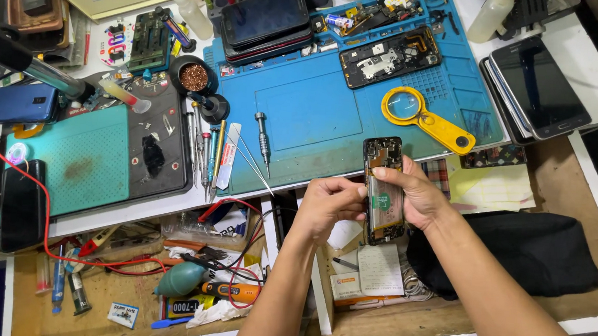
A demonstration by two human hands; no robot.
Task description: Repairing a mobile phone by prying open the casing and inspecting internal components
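An opened phone is gripped upright between both hands — the left hand pinching its left edge, the right hand clasping the right — just over the blue mat's near edge. A yellow magnifier lies near; the phone's insides are apparently exposed.

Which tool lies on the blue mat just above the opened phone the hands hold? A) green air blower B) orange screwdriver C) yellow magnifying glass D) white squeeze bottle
C: the yellow magnifying glass lies on the blue mat, just above the opened phone that the left hand and right hand hold between them.
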